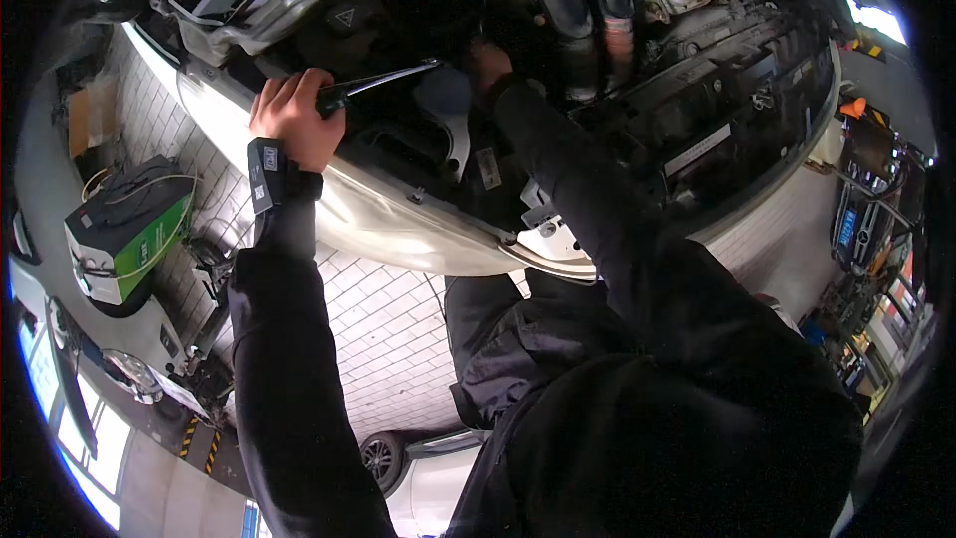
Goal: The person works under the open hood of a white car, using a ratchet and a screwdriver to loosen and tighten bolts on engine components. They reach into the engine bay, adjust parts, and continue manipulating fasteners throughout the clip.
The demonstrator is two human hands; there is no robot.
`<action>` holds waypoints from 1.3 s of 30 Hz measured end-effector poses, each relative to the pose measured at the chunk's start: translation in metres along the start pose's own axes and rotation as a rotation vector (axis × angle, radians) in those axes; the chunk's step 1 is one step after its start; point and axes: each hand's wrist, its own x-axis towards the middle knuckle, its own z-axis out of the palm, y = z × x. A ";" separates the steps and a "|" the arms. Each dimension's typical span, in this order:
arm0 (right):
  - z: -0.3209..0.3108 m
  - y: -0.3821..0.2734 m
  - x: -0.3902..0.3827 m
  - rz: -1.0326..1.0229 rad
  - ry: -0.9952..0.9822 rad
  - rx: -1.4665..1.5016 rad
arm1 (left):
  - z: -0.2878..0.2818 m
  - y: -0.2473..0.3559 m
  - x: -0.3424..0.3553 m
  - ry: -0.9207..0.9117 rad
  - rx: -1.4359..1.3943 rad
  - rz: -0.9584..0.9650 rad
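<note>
My left hand (299,120) is closed around the black handle of a ratchet wrench (388,76). Its shiny shaft points right, over the open engine bay of a car. Deeper in the bay, to the right of the wrench's tip, is my right hand (488,65); its fingers are lost in the dark among the parts, so what it touches is hidden. Between the hands sits a dark rounded cap (443,92) on a pale neck (456,144).
The car's pale front bumper (398,224) curves below my arms. A black engine cover (737,90) and thick hoses (563,0) fill the bay's right side. A green and black box (134,229) stands at left; a cluttered workshop cart (871,209) at right.
</note>
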 end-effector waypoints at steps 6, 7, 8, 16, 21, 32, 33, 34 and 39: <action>-0.048 -0.054 0.003 -0.186 -0.257 -0.244 | -0.003 -0.007 -0.014 -0.009 0.018 -0.025; -0.064 -0.058 0.002 -0.169 -0.287 -0.209 | -0.005 -0.008 -0.015 -0.023 0.027 -0.036; -0.080 -0.050 -0.001 -0.143 -0.314 -0.181 | -0.004 -0.008 -0.015 -0.030 0.024 -0.031; -0.164 -0.102 -0.010 0.972 -0.060 1.269 | 0.000 -0.010 -0.014 -0.031 0.032 -0.042; -0.183 -0.107 -0.019 0.887 -0.034 1.118 | -0.001 -0.006 -0.011 -0.027 0.010 -0.023; -0.263 -0.184 -0.033 -0.119 -0.067 0.387 | -0.010 -0.007 -0.013 -0.009 -0.025 0.013; -0.266 -0.187 -0.029 -0.129 -0.113 0.381 | -0.011 -0.007 -0.013 -0.010 -0.037 0.004; -0.268 -0.190 -0.025 -0.157 -0.145 0.376 | -0.011 -0.006 -0.012 -0.009 -0.052 -0.006; -0.274 -0.220 -0.016 -0.188 -0.362 0.392 | -0.013 -0.003 -0.014 0.069 -0.114 0.068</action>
